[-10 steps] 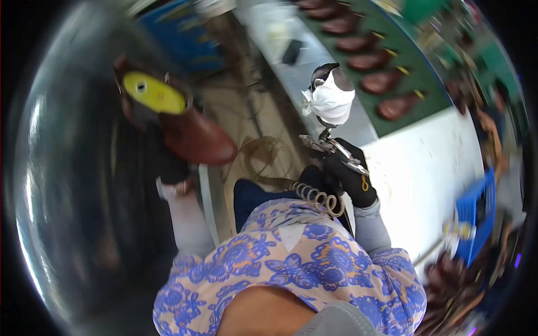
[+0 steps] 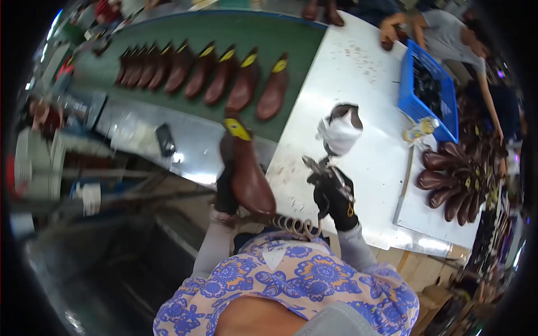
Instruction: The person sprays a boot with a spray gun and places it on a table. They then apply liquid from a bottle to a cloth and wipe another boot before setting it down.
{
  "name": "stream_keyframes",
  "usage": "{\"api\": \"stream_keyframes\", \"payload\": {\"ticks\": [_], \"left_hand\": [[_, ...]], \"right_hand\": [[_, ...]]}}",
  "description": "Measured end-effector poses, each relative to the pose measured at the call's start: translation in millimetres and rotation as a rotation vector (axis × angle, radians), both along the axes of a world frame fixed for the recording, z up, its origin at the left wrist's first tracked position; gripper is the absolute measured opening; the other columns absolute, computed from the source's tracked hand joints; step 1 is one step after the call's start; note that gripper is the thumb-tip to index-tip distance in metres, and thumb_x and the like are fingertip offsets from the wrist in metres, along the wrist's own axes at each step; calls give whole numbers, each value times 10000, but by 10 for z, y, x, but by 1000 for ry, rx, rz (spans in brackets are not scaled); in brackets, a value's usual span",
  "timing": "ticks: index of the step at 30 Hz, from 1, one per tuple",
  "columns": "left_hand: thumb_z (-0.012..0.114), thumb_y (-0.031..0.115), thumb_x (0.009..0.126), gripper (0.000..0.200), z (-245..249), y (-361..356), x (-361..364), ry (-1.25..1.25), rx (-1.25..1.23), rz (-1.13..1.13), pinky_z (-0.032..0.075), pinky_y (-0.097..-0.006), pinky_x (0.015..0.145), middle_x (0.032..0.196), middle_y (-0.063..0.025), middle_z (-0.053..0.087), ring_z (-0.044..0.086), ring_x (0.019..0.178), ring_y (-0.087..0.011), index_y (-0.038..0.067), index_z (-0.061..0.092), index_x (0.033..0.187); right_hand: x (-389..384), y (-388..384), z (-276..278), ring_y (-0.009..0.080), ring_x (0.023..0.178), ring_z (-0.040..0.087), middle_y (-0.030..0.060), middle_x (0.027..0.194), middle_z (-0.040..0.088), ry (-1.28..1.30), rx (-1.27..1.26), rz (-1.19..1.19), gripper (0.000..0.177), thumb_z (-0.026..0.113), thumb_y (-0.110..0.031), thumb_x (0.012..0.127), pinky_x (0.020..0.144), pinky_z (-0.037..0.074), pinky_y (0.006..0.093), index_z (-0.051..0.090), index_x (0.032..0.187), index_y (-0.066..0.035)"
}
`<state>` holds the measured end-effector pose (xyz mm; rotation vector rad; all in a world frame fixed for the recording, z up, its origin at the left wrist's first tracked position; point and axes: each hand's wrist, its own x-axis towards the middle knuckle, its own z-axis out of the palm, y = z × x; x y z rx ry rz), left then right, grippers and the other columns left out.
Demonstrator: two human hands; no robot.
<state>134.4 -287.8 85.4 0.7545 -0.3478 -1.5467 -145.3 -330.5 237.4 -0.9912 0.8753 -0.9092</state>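
Note:
My left hand [image 2: 226,193], in a black glove, is closed on a reddish-brown leather shoe [image 2: 252,176]. The shoe hangs toe down, with a yellow insole [image 2: 237,130] showing in its opening. Black-gloved too, my right hand [image 2: 334,201] grips a metal spray gun [image 2: 320,166]. On top of the gun sits a cup wrapped in white cloth [image 2: 339,137]. A coiled air hose [image 2: 297,225] runs below the gun, close to my body. The gun and the shoe are apart.
A row of brown shoes [image 2: 241,84] stands on a green belt [image 2: 151,28]. A white table [image 2: 364,207] carries a blue crate [image 2: 428,89], a small bottle [image 2: 420,130] and piled brown shoes [image 2: 454,173]. A phone-like black object [image 2: 165,140] lies on a metal ledge [image 2: 196,165]. A co-worker [image 2: 451,36] leans in at the right.
My view has swung to the right. The shoe in my left hand has come from the dark booth side over toward the belt and tipped more upright. My right hand keeps hold of the spray gun.

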Motion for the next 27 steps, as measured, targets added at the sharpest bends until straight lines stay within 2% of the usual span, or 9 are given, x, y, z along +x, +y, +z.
{"api": "stream_keyframes", "payload": {"ticks": [4, 6, 15, 17, 19, 22, 24, 25, 27], "left_hand": [[400, 538, 916, 696, 379, -1197, -1013, 558, 48, -520, 398, -414, 998, 1297, -162, 486, 515, 1148, -282, 3, 344, 1358], [389, 514, 925, 657, -41, -1890, -1284, 690, 75, -623, 399, -434, 986, 1230, -170, 520, 517, 1124, -317, 3, 363, 1337], [391, 689, 846, 834, -526, -4816, -2476, 827, -153, -634, 385, -436, 1012, 1244, -180, 493, 483, 1145, -329, 28, 350, 1353], [341, 728, 834, 890, -126, -4869, -2541, 911, 37, -454, 304, -474, 1079, 1295, -217, 439, 413, 1218, -376, 14, 322, 1365], [314, 766, 807, 973, -394, -4586, -2525, 879, 157, -418, 206, -521, 1122, 1369, -253, 361, 313, 1296, -416, -20, 297, 1379], [231, 755, 826, 1001, -462, -3587, -2274, 783, 98, -691, 137, -497, 1139, 1479, -250, 202, 198, 1375, -389, -41, 189, 1431], [223, 723, 856, 948, -426, -2974, -1974, 631, 192, -730, 232, -457, 1111, 1448, -217, 309, 322, 1333, -341, -38, 227, 1422], [341, 584, 930, 746, -456, -2728, -1782, 727, 210, -713, 297, -419, 1075, 1386, -212, 412, 421, 1264, -302, -31, 388, 1349], [497, 327, 950, 435, -332, -2280, -1356, -413, 82, -529, 345, -391, 1029, 1230, -173, 555, 488, 1172, -273, -25, 540, 1202]], "right_hand": [[-339, -27, -83, 84, 406, 462, 31, 549, 517, 100, 90, -310, 314, 610, -249, 863, 356, 304, 211, 575, 920, 58], [-439, -122, -311, 89, 425, 484, 64, 648, 575, 72, 145, -395, 356, 636, -286, 850, 357, 341, 218, 575, 937, 53], [-513, -682, -670, 44, 418, 477, 23, 591, 570, 16, 248, -510, 250, 577, -201, 876, 377, 347, 184, 598, 928, 43], [-452, -838, -602, 78, 393, 467, 23, 541, 521, 33, 232, -492, 332, 589, -290, 899, 359, 320, 205, 592, 919, 42], [-395, -942, -554, 75, 393, 466, 18, 536, 519, 31, 322, -478, 334, 575, -288, 906, 362, 318, 200, 592, 913, 45], [-448, -1003, -580, 49, 446, 484, -2, 594, 542, -4, 380, -327, 255, 577, -208, 881, 391, 344, 183, 590, 952, 36], [-407, -1038, -564, 31, 503, 513, -24, 644, 555, -43, 443, -234, 232, 593, -167, 860, 423, 370, 163, 589, 995, 21], [-404, -1040, -592, 36, 507, 521, -22, 649, 557, -37, 432, -189, 213, 581, -147, 869, 417, 366, 162, 589, 1000, 21], [-341, -1067, -576, 44, 501, 526, -9, 662, 569, -49, 438, -164, 188, 561, -121, 879, 409, 367, 166, 587, 1002, 19]]}}
